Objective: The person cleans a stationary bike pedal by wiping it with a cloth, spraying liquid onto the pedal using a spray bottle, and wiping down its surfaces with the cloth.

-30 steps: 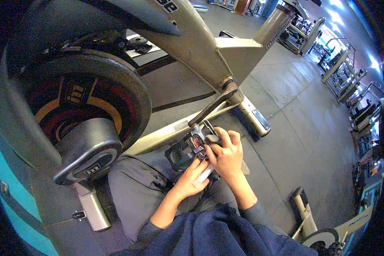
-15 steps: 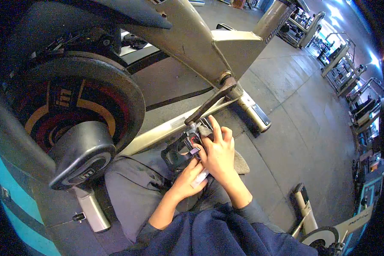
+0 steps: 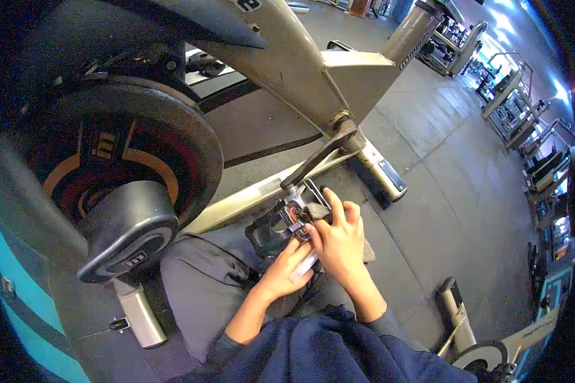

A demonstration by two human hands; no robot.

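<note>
A black and silver pedal (image 3: 268,231) with a toe cage hangs at the end of the bike's crank arm (image 3: 318,156). My left hand (image 3: 284,271) is closed around a white object (image 3: 305,264) at the pedal's lower side. My right hand (image 3: 340,239) presses a grey cloth (image 3: 317,211) against the pedal's right side, its thumb and fingers bent over it. More of the cloth shows beyond the right wrist. A small purplish piece (image 3: 296,226) lies between the hands on the pedal; the contact under the fingers is hidden.
The bike's flywheel (image 3: 191,137) and black hub cover (image 3: 134,223) stand to the left. A metal floor foot (image 3: 383,172) lies beyond the pedal. Part of another bike (image 3: 457,313) is at lower right, with gym machines (image 3: 511,96) farther off.
My right hand has shifted slightly over the pedal, with the cloth moving under its fingers. My left hand keeps its hold. The view sways a little.
</note>
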